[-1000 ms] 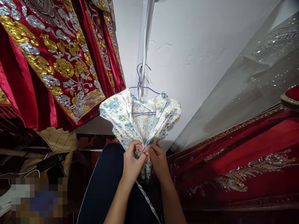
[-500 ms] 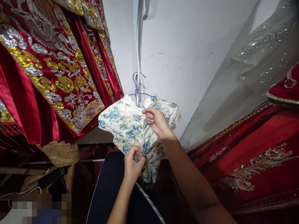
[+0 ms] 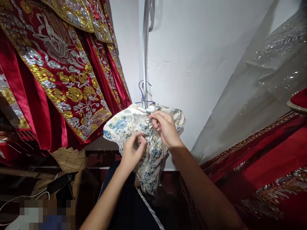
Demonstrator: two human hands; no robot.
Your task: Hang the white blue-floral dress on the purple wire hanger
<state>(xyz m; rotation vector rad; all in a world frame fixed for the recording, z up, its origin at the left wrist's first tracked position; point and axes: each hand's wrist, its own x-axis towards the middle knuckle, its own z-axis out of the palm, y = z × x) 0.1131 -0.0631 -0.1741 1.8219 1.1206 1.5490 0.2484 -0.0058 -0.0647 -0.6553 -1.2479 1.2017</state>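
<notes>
A white short-sleeved floral garment (image 3: 121, 123) with blue roses hangs on a thin purple hanger (image 3: 142, 95), its lower part gathered and narrow. My right hand (image 3: 166, 127) is closed in a pinch on the garment near the middle of its neckline, with the thumb and forefinger at the edge. My left hand (image 3: 131, 151) is slightly smeared by motion in front of the chest of the garment. Its thumb and forefinger are curved with a gap between them, and I see nothing held there.
Red embroidered clothing (image 3: 72, 95) with gold and silver sequins hangs at the left. On the right are a sheer sparkling white cloth (image 3: 240, 99) and a beaded red garment (image 3: 283, 153). A white pole (image 3: 145, 48) runs up the wall. A black object with cables (image 3: 59, 182) lies lower left.
My left hand has risen from the lower front of the garment towards its chest. The right hand stays pinched at the neckline, and the garment's front has become more creased.
</notes>
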